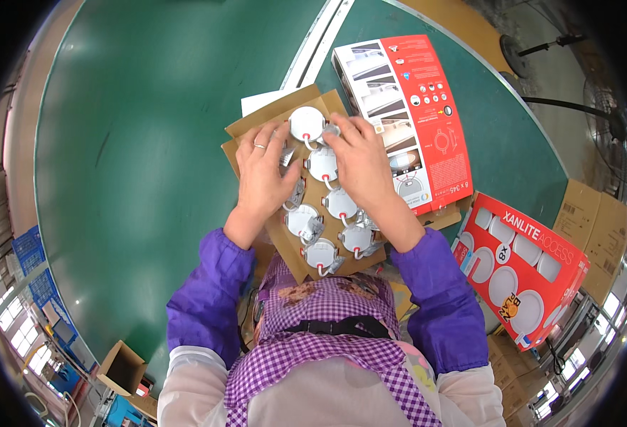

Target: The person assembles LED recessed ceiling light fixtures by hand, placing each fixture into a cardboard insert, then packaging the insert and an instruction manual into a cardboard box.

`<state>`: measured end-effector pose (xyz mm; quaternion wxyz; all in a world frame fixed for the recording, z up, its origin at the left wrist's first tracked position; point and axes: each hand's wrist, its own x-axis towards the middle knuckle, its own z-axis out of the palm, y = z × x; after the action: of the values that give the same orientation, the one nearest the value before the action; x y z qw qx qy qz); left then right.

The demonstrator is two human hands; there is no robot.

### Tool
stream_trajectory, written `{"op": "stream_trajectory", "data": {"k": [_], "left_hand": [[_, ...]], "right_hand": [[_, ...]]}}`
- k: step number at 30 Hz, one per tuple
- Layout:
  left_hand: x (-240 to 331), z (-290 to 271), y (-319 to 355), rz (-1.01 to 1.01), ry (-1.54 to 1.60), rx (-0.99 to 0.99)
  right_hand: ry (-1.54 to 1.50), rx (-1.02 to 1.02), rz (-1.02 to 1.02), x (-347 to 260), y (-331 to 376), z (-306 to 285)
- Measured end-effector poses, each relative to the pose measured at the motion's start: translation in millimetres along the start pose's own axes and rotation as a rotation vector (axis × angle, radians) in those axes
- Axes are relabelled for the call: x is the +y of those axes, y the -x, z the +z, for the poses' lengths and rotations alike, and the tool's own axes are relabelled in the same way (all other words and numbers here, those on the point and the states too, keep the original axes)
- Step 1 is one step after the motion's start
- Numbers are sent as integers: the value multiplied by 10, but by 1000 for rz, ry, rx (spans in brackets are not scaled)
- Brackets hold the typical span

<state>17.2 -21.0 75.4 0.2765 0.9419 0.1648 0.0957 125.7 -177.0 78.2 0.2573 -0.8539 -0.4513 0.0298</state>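
Note:
In front of me lies a brown cardboard tray point(279, 242) holding several round white light fittings point(322, 164), each with a short white cable and a small silver-wrapped piece. My left hand point(262, 167) rests over the tray's left side, fingers apart, beside a silver packet point(286, 156). At the far end my right hand point(362, 158) has its thumb and fingers around a silver-wrapped piece point(331, 133) next to the farthest white fitting point(306, 123). My fingers partly cover both silver pieces.
A printed red-and-white carton point(434, 121) lies right of the tray on the green table point(149, 142). Farther right stands a red box point(516, 270) with round pictures, near brown cartons point(591, 231). A small opened cardboard box point(122, 368) sits at the lower left.

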Motion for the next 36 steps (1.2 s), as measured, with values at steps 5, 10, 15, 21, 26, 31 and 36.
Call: {"op": "stream_trajectory", "data": {"k": [5,10,15,21,26,31,36], "left_hand": [[89,69,-97,111,-73,-110],[165,98,-48,208,-110,-155],[27,-113,1,155,56,-76],[-328,-298,-171,81,-88,-146],[-327,-262,-193,89,-107,-259],[-324,-265,-197,0,-131,-279],[-246,-203,-374,-150,44,-223]], "right_hand": [[12,6,55,-13,126,18],[7,-8,70,-39,155,41],[-170,71,127,-120,11,-45],[-382,41,167,-281,-394,158],[-606,-185,441,-265,-528,416],[-540,-323,494,-350,-571,463],[-326,-160,329,-305,-440,625]]}}
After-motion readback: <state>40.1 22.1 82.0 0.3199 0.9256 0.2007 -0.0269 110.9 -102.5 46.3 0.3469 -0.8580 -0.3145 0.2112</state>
